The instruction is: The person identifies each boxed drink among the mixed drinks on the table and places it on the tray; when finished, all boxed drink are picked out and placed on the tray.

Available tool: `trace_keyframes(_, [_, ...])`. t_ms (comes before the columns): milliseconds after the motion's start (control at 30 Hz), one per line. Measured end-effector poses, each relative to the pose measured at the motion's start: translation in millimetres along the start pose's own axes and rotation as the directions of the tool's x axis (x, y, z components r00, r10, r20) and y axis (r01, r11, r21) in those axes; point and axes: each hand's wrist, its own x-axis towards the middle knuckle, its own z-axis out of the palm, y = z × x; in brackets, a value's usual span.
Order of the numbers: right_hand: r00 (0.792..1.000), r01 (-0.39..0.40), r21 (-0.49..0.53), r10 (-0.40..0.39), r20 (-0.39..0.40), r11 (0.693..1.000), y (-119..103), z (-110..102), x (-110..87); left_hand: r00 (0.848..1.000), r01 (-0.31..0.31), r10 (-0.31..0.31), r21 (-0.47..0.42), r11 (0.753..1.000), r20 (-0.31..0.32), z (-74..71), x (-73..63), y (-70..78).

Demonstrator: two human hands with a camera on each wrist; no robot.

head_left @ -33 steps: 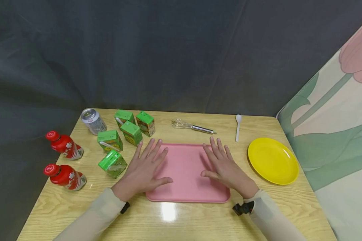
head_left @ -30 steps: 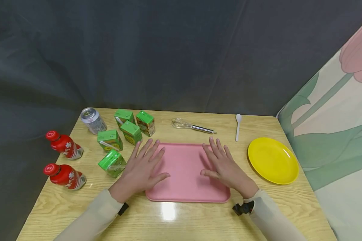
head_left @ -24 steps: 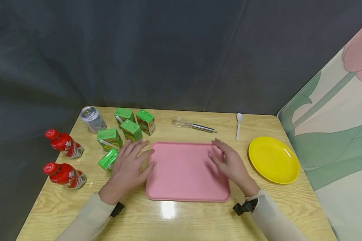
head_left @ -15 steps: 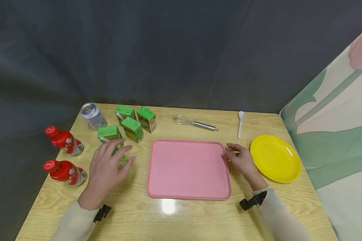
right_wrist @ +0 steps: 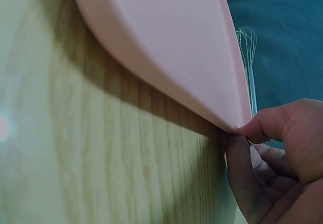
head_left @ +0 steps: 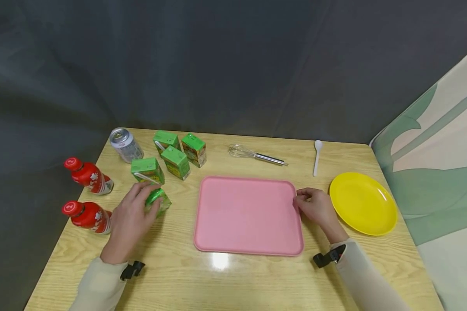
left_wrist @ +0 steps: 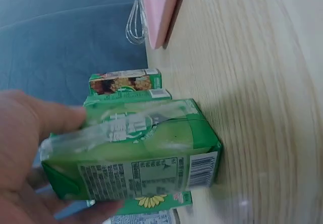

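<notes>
My left hand [head_left: 130, 220] grips a green juice box [head_left: 165, 204], the nearest of several at the left. In the left wrist view, the thumb lies along one side of this juice box [left_wrist: 146, 138] near its top and the other fingers reach round the opposite side; a wrapped straw runs down its face. On the other side, my right hand [head_left: 318, 209] pinches the right rim of a pink tray [head_left: 249, 216] between thumb and index finger. The right wrist view shows these fingertips right on the edge of the tray [right_wrist: 171, 37].
More green juice boxes [head_left: 177, 162] stand behind, with a silver can [head_left: 126, 145] at back left. Two red-capped bottles [head_left: 95, 217] are left of my left hand. A whisk [head_left: 257, 155] and white spoon [head_left: 317, 159] lie behind the tray; a yellow plate [head_left: 363, 204] is right.
Both hands were spread over the tray. My left hand has moved left and taken hold of the juice box; my right hand has moved right and now pinches the tray's rim.
</notes>
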Motion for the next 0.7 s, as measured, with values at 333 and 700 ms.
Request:
trace_keyframes(333, [0.998,-0.039,-0.065,0.036,-0.053,0.997,6,-3,9.4,0.993,-0.066,0.082,-0.178,0.982,0.086,7.7,5.7,-3.0])
trace_keyframes(700, [0.999,-0.038,-0.051,0.037,-0.016,0.998,6,-3,10.9,0.993,-0.106,0.114,-0.209,0.972,0.028,13.3,3.1,-9.3])
